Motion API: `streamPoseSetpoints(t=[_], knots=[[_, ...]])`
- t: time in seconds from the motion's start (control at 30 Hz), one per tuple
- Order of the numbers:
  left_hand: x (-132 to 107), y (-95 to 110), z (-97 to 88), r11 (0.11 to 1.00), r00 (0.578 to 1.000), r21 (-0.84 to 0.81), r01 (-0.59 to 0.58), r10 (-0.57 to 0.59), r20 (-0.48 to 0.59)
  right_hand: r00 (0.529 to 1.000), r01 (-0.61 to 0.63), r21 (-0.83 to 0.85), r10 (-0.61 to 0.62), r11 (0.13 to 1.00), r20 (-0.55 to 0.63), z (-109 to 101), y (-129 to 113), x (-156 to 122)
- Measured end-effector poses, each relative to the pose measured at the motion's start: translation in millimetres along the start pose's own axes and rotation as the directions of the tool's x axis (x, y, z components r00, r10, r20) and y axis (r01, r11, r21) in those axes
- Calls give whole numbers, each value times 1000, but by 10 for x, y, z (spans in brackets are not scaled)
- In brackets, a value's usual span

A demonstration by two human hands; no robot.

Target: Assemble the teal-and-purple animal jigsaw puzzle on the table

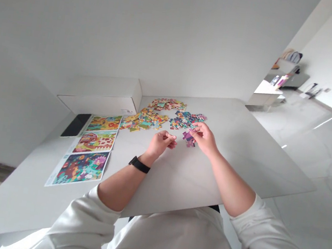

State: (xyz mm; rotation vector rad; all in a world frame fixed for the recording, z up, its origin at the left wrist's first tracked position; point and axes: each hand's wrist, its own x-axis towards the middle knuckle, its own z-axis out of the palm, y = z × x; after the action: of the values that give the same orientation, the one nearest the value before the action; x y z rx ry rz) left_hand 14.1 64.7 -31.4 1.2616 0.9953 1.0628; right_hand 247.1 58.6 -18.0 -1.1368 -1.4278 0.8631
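Clock positions are read from the gap between my hands, twelve pointing away from me. My left hand [162, 144], at nine, has its thumb and fingertips drawn together over the table [172, 187]; no piece shows between them. My right hand [203, 137], at two, curves its fingers at the edge of the purple puzzle pieces [189, 139], which lie at one; whether it grips one, I cannot tell. The blue pile [182, 120] lies at twelve, the pink pile [167, 105] at eleven, the yellow pile [148, 120] at ten. Likely faults: my right knuckles, so near the blue pile, could scatter its overlapping pieces; a sideways sweep of my left hand could mix yellow with blue; a careless tug could pull the purple pieces askew. The only evident container, the white box [98, 101], stands at ten and appears closed, its contents hidden. The picture sheet [86, 167] lies flat at eight, outside it.
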Motion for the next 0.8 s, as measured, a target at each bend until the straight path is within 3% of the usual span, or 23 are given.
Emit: streamPoseSetpoints(t=[0.17,0.33,0.4,0.47,0.5,0.57,0.6,0.67,0.73,0.8], knots=[[-2,28,-72,984,990,143,-102,114,-79,1000,22,-13,-22,1000,20,-12,-19,18],[22,290,-335,934,949,282,-220,272,-161,997,68,-50,-67,996,34,-17,-53,28],[-48,395,-353,935,962,255,-246,267,-51,996,87,-71,-86,994,15,-37,-31,55],[-207,445,-244,961,969,205,-185,143,202,995,94,-87,-96,992,-13,-67,7,92],[-317,448,-146,975,924,197,-105,22,382,995,95,-92,-98,991,-25,-84,28,111],[-566,429,93,981,738,192,35,-155,657,994,96,-94,-100,991,-41,-115,68,143],[-688,419,211,978,639,197,66,-194,745,994,95,-93,-99,991,-43,-128,83,153],[-885,414,402,981,519,182,70,-191,833,995,92,-89,-96,992,-38,-146,103,162],[-994,429,502,987,446,119,104,-153,882,995,88,-89,-91,992,-28,-155,105,160],[-1015,442,522,990,439,76,121,-122,890,996,83,-92,-85,992,-15,-158,89,149]])
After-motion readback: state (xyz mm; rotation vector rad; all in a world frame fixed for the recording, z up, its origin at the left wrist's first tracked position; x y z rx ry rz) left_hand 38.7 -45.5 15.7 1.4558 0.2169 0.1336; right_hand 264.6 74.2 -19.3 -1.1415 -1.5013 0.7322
